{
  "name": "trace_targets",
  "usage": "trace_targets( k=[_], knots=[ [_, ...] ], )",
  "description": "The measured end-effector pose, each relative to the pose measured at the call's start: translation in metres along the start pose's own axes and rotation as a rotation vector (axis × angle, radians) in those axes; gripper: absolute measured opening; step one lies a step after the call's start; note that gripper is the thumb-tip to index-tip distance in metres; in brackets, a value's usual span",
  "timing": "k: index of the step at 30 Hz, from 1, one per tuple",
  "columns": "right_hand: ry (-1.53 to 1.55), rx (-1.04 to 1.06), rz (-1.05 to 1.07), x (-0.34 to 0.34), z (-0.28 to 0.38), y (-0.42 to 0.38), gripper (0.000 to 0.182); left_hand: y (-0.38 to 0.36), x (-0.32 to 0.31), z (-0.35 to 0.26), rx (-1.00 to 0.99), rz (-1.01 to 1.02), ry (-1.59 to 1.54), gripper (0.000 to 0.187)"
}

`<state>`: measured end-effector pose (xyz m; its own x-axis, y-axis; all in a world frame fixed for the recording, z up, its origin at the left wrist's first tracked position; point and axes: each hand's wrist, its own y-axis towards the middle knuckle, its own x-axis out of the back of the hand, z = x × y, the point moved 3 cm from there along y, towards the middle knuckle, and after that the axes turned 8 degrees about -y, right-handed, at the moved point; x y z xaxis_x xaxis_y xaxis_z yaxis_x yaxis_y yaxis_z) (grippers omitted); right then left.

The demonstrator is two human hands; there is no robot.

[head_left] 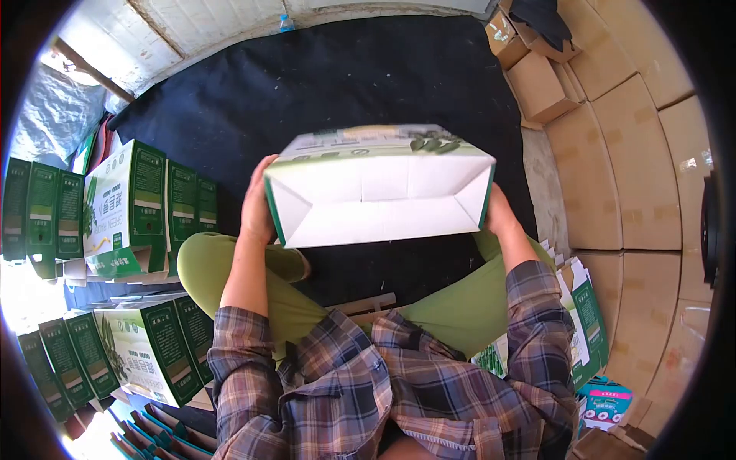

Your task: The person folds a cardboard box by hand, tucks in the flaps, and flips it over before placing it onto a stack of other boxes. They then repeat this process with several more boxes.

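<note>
A white and green cardboard gift box [379, 218] is held up in front of me between both hands. Its white end, with folded flaps meeting in the middle, faces me, and a printed side with green pictures lies on top. My left hand [259, 203] is pressed along the left side of the box, its fingers partly behind it. On the opposite side my right hand [500, 213] grips the right edge, and most of its fingers are hidden by the box. Under the box are my crossed legs [452, 307] in green trousers.
Rows of similar green and white boxes [126, 207] stand on the left, with more boxes [146, 353] nearer me. A wall of brown cartons [613, 184] rises on the right. Black sheeting [345, 77] covers the floor. A small bottle [286, 23] stands at the far wall.
</note>
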<state>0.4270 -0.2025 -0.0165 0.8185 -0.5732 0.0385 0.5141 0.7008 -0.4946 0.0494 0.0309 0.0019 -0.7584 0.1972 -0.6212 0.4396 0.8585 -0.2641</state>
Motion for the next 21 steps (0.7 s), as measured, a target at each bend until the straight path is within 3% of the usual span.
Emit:
trace_targets(
  k=[2,4,7,11,16,19,21],
  knots=[
    [0.276,0.052,-0.009,-0.017,0.041,-0.026,0.028,-0.004,0.008,-0.012,-0.112,0.075,-0.052,0.026],
    [0.111,0.222,0.101,-0.006,0.035,-0.016,0.024,0.008,0.025,-0.006,-0.177,0.151,-0.106,0.029],
    [0.038,0.097,-0.009,-0.010,0.029,-0.011,0.029,-0.004,0.014,0.003,-0.033,-0.132,0.088,0.044],
    [-0.138,-0.002,0.026,-0.008,0.002,-0.005,0.036,0.000,0.035,0.033,0.181,-0.176,0.245,0.039],
    [-0.189,-0.023,0.030,-0.007,-0.015,-0.002,0.036,-0.006,0.039,0.034,0.239,-0.171,0.291,0.036],
    [-0.521,-0.155,0.060,-0.003,-0.033,0.008,0.036,-0.007,0.047,0.041,0.334,-0.202,0.402,0.036],
    [-0.522,-0.181,0.073,0.004,-0.038,0.007,0.036,-0.009,0.049,0.043,0.379,-0.225,0.479,0.037]
  ],
)
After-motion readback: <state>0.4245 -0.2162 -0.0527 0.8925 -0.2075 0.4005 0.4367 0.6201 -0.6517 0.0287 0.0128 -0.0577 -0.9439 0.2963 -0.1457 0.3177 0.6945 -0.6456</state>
